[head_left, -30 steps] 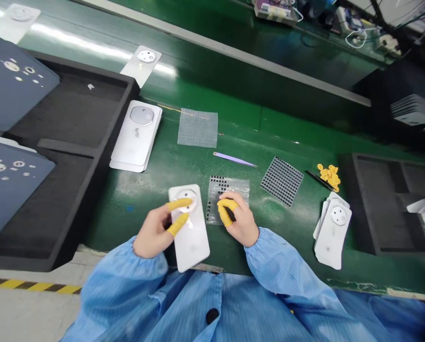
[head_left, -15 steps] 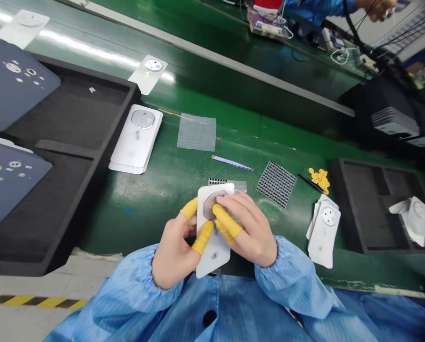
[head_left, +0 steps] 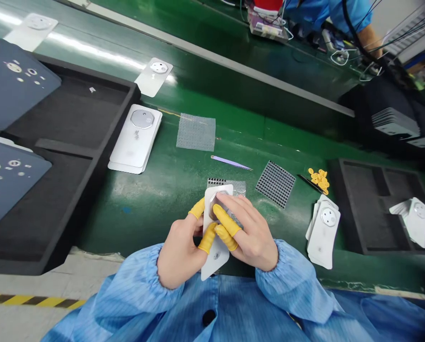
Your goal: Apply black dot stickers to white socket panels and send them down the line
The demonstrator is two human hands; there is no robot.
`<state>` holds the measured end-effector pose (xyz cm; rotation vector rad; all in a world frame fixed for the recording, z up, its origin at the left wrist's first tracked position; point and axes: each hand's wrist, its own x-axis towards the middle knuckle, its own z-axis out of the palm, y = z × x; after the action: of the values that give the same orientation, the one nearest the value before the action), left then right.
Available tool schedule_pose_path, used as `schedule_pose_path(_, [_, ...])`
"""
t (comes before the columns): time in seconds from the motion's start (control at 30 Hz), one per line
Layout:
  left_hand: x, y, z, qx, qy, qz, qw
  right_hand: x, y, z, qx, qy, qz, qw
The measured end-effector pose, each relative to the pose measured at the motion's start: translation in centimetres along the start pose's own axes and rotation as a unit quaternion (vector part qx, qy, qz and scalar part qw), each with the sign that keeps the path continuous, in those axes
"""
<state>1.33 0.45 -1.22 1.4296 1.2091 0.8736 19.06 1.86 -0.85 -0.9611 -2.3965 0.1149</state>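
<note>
A white phone back cover (head_left: 214, 266) with an octagonal camera plate is held upright and slightly turned in front of my body. My left hand (head_left: 182, 249), with yellow finger cots, grips its left side between thumb and fingers. My right hand (head_left: 250, 232), also in yellow cots, has its fingers closed together against the camera plate. Anything small between those fingertips is hidden. Just behind the cover lies a clear strip with black dots (head_left: 217, 181). Beyond it are purple tweezers (head_left: 231, 162) and a sheet of black dots (head_left: 275, 184).
On the left, a black tray (head_left: 116, 123) holds blue-grey sheets (head_left: 16, 90); white covers (head_left: 131, 142) are stacked beside it. Bubble wrap (head_left: 196, 132) lies farther back. At right are yellow finger cots (head_left: 318, 179), more covers (head_left: 323, 237) and another tray (head_left: 371, 209). A co-worker's arm (head_left: 355, 19) is across the bench.
The cover has turned slightly and shifted right with my left hand. My right hand stays at the camera plate. Covers on the far surface have slid right, and the co-worker's arm has moved.
</note>
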Motion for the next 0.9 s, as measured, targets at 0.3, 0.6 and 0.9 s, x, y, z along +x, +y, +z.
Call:
schedule_pose_path(0.3, [-0.1, 0.0, 0.0, -0.072, -0.017, -0.043, 0.996, -0.3, -0.2, 1.3, 0.115, 0.013, 0.03, 0.993])
schedule_pose_path(0.6, [1.2, 0.3, 0.3, -0.321, 0.007, -0.078, 0.944, -0.9, -0.3, 2.3, 0.273, 0.169, 0.262, 0.91])
schedule_pose_path(0.9, [0.9, -1.6, 0.4, -0.063, 0.16, -0.097, 0.98, -0.1, -1.8, 4.4, 0.585, 0.137, 0.409, 0.687])
